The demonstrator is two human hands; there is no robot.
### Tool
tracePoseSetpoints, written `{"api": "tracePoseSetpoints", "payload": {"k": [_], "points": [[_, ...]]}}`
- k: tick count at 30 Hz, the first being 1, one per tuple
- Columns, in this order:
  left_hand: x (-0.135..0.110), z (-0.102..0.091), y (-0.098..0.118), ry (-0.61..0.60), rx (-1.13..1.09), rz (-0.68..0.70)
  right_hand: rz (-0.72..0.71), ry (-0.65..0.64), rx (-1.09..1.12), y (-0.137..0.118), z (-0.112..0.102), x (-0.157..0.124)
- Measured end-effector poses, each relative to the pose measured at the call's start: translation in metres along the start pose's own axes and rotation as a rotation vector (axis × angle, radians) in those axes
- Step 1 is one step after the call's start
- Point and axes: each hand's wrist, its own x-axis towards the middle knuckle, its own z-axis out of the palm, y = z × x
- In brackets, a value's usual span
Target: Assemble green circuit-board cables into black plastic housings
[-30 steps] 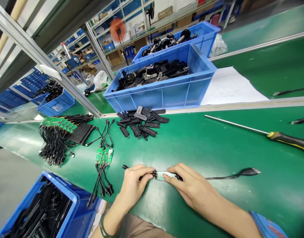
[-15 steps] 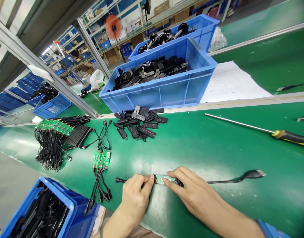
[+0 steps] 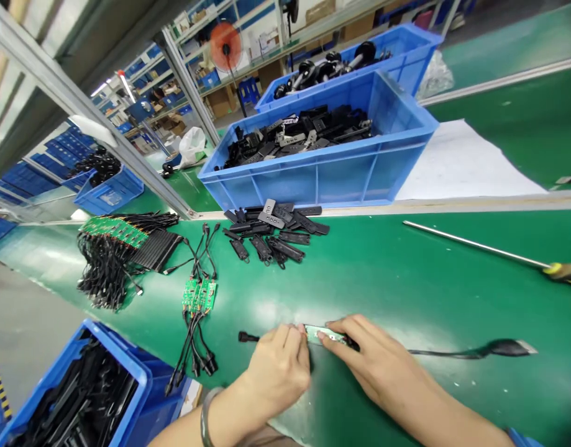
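A narrow, flat circuit board (image 3: 325,335), pale green with small parts along it, lay lengthwise on the smooth green surface (image 3: 406,285) near its front edge. A thin black cable (image 3: 453,354) ran from the board's right end to a flat metal-tipped plug (image 3: 509,347), and a short black round plug (image 3: 244,337) stuck out on the left.

The left hand (image 3: 278,366) had its fingers (image 3: 294,338) curled tight over the board's left end, hiding it. The right hand (image 3: 373,366) lay flatter, thumb and forefinger closed on the board's right end where the cable joins. The bare middle of the board showed between the two hands.

Farther back on the surface lay a loose heap of black plastic shells (image 3: 276,231), long and matte. Behind it stood a blue plastic bin (image 3: 322,177) full of the same sort. To the left were a few small green boards with leads (image 3: 199,295) and a larger tangled bundle of boards and wires (image 3: 112,251). A long steel screwdriver (image 3: 481,248) with a yellow-and-black handle lay well off to the right. Nothing lay between the hands and the board.
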Motion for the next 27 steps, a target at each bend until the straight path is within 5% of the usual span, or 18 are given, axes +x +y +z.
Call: {"api": "tracePoseSetpoints", "payload": {"k": [6,12,19,24,27], "points": [[0.001,-0.006,-0.027,-0.106,-0.221,-0.274,-0.048,0.014,-0.148,0.04,0.008,0.026],[-0.035,-0.033,-0.084,-0.353,-0.118,-0.928,-0.135,0.05,-0.284,0.074,0.037,0.068],[-0.075,-0.036,-0.123,-0.294,-0.232,-1.095,-0.139,0.057,-0.014,0.02,0.03,0.057],[-0.077,-0.065,-0.13,-0.019,-0.414,-1.164,0.052,-0.186,0.561,-0.023,-0.004,0.053],[-0.072,-0.096,-0.116,0.164,-0.725,-1.085,0.245,-0.312,0.883,-0.05,-0.026,0.055]]}}
